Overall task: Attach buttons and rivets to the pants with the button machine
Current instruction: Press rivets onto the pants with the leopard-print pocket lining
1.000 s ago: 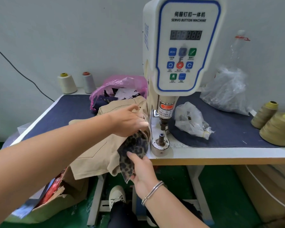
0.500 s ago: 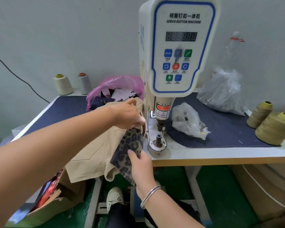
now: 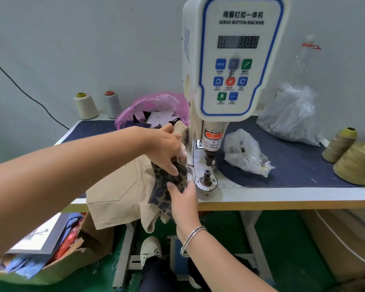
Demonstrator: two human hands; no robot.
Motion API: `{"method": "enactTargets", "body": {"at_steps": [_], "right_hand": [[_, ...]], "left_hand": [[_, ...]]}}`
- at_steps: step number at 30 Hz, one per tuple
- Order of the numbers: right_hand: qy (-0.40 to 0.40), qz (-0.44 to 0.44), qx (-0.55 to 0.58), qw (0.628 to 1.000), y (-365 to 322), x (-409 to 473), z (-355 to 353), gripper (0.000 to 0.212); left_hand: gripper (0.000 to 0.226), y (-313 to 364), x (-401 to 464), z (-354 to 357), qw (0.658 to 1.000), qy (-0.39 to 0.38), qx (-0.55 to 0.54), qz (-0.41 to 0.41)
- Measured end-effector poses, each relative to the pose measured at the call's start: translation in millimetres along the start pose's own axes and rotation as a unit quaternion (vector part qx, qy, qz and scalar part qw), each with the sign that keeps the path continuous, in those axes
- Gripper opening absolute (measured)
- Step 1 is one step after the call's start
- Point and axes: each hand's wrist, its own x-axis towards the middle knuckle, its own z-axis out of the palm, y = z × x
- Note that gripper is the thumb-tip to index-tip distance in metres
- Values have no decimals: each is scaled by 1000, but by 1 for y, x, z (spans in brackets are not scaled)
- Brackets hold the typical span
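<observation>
Both hands are closed on the leopard-print lining (image 3: 169, 182) of the tan pants (image 3: 118, 192): the left hand (image 3: 167, 148) pinches it from above, the right hand (image 3: 183, 199) grips it from below. The held cloth lies just left of the lower die (image 3: 205, 179) of the button machine (image 3: 236, 60), with the right hand judged the nearer. The pants are draped over the table (image 3: 282, 197) edge, their length running down and leftward. A clear bag (image 3: 244, 152) and thread cones (image 3: 354, 163) lie to the right.
</observation>
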Motion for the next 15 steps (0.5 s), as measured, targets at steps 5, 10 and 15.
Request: {"method": "enactTargets", "body": {"at_steps": [5, 10, 15], "right_hand": [[-54, -12, -34, 998, 0, -8, -11, 18], [-141, -45, -89, 985, -26, -21, -44, 15], [-176, -146, -104, 968, -104, -40, -81, 16]], "left_hand": [[17, 2, -13, -15, 998, 65, -14, 12], [20, 1, -56, -50, 979, 117, -170, -2], [27, 2, -103, -88, 916, 221, -334, -33]]}}
